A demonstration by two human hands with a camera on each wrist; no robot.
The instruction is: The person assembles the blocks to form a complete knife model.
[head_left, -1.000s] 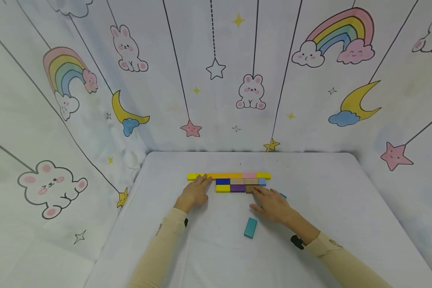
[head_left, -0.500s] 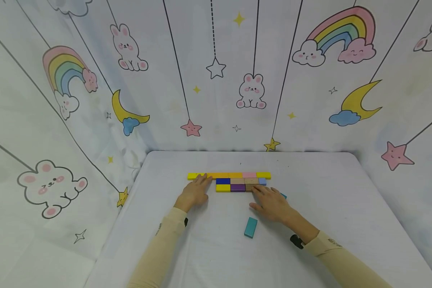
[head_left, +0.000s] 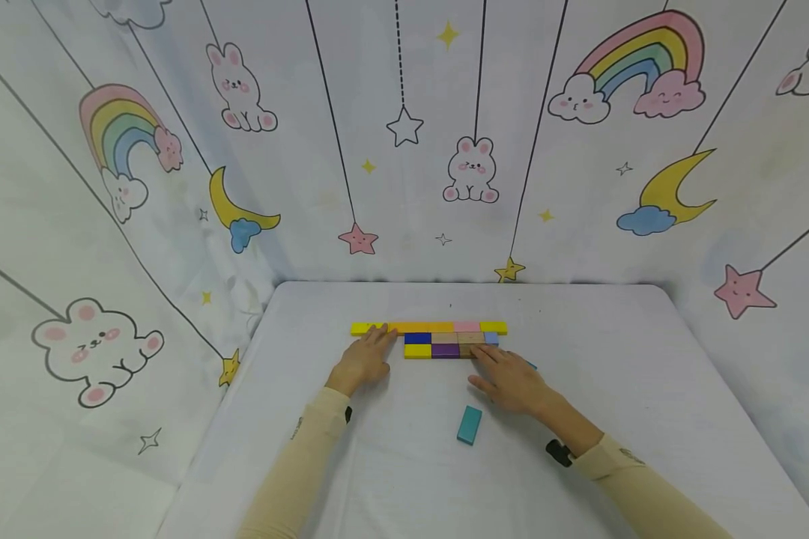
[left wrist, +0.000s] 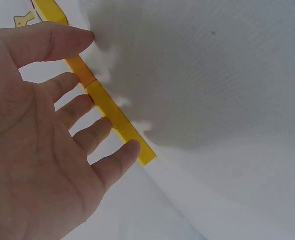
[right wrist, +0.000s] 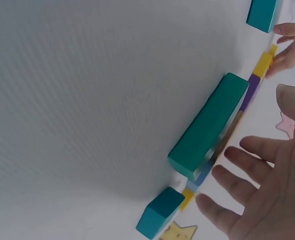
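My left hand (head_left: 360, 361) rests its relaxed fingertips against the left part of the back row of blocks, on the yellow block (left wrist: 116, 120) and the orange block (left wrist: 80, 70). My right hand (head_left: 512, 380) touches the brown wooden block (head_left: 467, 351) with its fingertips, fingers loosely extended. That block ends the front row, beside a purple block (head_left: 446, 351) and a yellow block (head_left: 418, 351). In the right wrist view a long teal block (right wrist: 210, 125) and a smaller-looking teal block (right wrist: 160, 212) lie near the right hand; in the head view that hand mostly hides them.
The middle row has a dark blue block (head_left: 417, 338), wooden blocks (head_left: 444, 338) and a light blue block (head_left: 491, 338). A pink block (head_left: 467, 327) sits in the back row. Another teal block (head_left: 469, 425) lies apart, on the white-covered table (head_left: 391, 479) before the rows.
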